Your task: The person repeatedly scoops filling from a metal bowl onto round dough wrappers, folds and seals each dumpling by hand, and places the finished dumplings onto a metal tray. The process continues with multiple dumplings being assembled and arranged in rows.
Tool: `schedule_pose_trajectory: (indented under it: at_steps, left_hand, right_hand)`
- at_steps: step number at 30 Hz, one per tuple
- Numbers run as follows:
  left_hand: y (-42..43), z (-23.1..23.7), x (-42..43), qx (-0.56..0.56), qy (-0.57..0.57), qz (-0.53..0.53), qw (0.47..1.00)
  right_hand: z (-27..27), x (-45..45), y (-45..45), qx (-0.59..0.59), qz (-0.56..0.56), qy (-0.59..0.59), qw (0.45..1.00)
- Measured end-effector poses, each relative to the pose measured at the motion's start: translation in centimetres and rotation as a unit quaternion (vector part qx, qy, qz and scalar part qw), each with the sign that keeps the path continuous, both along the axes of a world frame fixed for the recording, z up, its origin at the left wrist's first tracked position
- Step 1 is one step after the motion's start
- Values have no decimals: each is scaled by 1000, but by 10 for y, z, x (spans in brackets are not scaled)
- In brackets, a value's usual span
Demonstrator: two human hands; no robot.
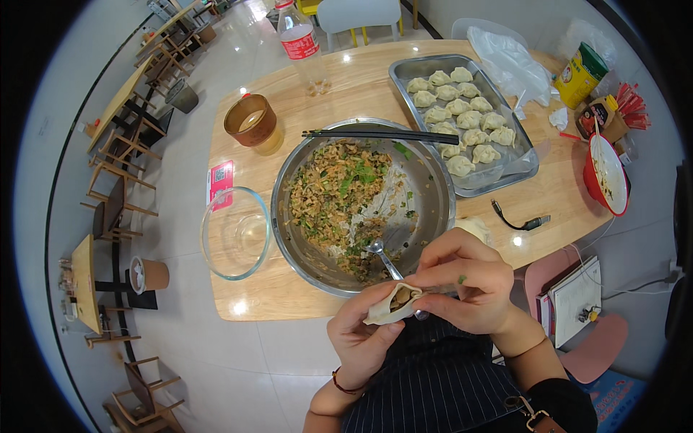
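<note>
My left hand (361, 329) cradles a partly folded dumpling (394, 304), with brown filling showing in its opening. The fingertips of my right hand (466, 281) pinch the same wrapper's edge at its right end. Both hands are just over the near rim of a large steel bowl (282, 250). Chopped meat and vegetable filling (335, 189) lies mostly in the bowl's left half. A metal spoon (385, 258) rests in the bowl, its handle partly hidden behind my hands. Black chopsticks (379, 135) lie across the far rim. Partly behind my right hand is pale dough or wrappers (475, 227).
A steel tray (398, 81) of pleated dumplings (457, 106) stands beyond the bowl. On the left are a glass bowl (203, 238), a brown cup (250, 122) and a plastic bottle (303, 54). A short cable (520, 223) and a red-and-white bowl (606, 176) are right.
</note>
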State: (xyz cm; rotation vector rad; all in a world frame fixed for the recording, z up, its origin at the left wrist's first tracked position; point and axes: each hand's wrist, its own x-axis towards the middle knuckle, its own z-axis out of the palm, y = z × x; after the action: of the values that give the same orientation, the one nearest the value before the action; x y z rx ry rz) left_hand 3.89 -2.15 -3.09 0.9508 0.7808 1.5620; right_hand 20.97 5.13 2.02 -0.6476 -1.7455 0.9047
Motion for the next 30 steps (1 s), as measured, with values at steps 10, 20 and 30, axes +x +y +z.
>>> schedule_pose_trajectory:
  at_steps: [10, 20, 30]
  left_hand:
    - [7, 12, 3, -3, -26, -53, 998]
    - [6, 12, 3, 27, 72, -20, 997]
    - [5, 17, -2, 0, 42, -64, 997]
  right_hand:
    - [-10, 1, -5, 203, -88, -114, 968]
    - [1, -8, -5, 28, -58, -20, 998]
    - [1, 0, -6, 119, -41, -43, 991]
